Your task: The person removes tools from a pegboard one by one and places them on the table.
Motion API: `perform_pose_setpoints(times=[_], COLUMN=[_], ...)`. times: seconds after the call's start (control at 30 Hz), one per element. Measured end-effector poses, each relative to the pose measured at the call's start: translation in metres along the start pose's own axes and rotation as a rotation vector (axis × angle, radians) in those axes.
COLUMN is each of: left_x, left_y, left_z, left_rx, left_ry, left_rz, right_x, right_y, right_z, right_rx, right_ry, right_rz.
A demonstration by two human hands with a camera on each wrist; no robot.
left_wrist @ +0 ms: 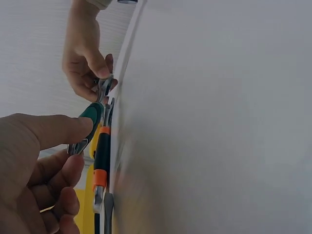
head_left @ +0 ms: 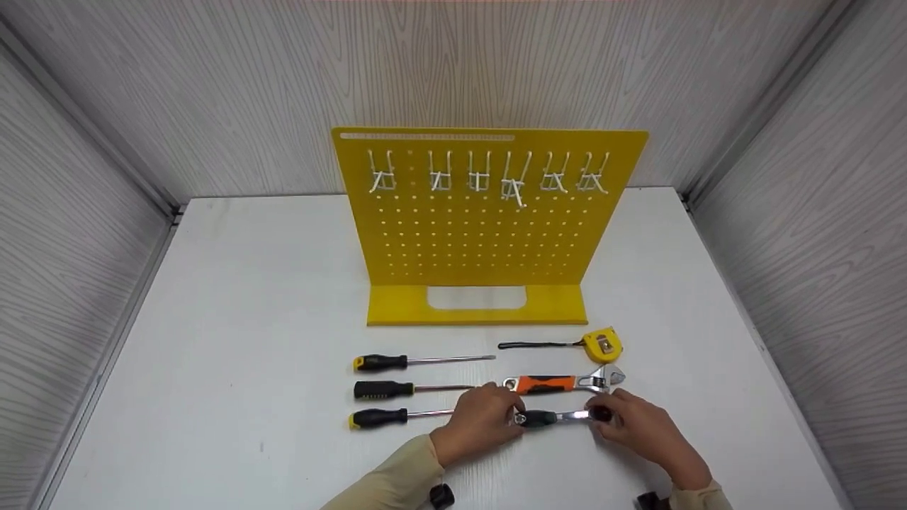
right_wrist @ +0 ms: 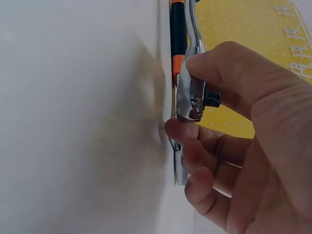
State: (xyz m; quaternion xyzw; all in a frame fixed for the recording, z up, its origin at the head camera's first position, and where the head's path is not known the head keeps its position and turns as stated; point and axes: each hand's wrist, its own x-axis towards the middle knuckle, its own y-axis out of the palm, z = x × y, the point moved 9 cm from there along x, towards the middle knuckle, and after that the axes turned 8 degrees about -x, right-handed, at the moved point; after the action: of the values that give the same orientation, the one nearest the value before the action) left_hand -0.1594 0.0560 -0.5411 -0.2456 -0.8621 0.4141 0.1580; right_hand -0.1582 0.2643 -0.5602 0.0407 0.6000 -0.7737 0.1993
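Note:
A ratchet wrench (head_left: 541,418) with a dark green and black handle is held by both hands, low near the table. My left hand (head_left: 485,416) pinches the handle's end between thumb and fingers. At the other end, my right hand (head_left: 641,428) grips the chrome ratchet head (right_wrist: 189,95), its thumb on the metal and the square drive pointing toward the palm side. Just beyond the ratchet lies an adjustable wrench (head_left: 545,384) with an orange and black grip. Left of my left hand is a screwdriver (head_left: 382,418), its shaft tip hidden behind the hand.
Two more screwdrivers, one yellow-ended (head_left: 381,363) and one black-handled (head_left: 384,389), lie parallel on the white table (head_left: 248,319). A yellow tape measure (head_left: 603,345) with a black strap lies right of them. Behind stands a yellow pegboard (head_left: 404,304) with several white hooks (head_left: 479,181).

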Motion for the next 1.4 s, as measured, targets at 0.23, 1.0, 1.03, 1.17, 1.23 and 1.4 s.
perform_pose_setpoints(times=[0.23, 1.0, 1.03, 1.17, 1.23, 1.4], left_x=[-0.002, -0.005, -0.005, -0.006, -0.006, -0.003], left_y=[0.002, 0.007, 0.007, 0.005, 0.004, 0.004], left_z=[-0.005, 0.003, 0.003, 0.005, 0.006, 0.010], left_rx=[0.137, 0.166, 0.163, 0.143, 0.131, 0.092], left_ry=[0.065, 0.031, 0.028, 0.013, 0.006, -0.013], left_rz=[-0.041, 0.025, 0.025, 0.023, 0.020, 0.016], right_x=[0.003, 0.007, 0.007, 0.009, 0.010, 0.011], right_y=[0.007, 0.015, 0.016, 0.018, 0.018, 0.015], right_z=[-0.003, -0.005, -0.005, -0.008, -0.009, -0.010], right_rx=[-0.008, 0.077, 0.080, 0.095, 0.104, 0.108], right_ry=[0.056, 0.079, 0.083, 0.107, 0.122, 0.118], right_rz=[0.027, 0.029, 0.037, 0.067, 0.075, 0.046])
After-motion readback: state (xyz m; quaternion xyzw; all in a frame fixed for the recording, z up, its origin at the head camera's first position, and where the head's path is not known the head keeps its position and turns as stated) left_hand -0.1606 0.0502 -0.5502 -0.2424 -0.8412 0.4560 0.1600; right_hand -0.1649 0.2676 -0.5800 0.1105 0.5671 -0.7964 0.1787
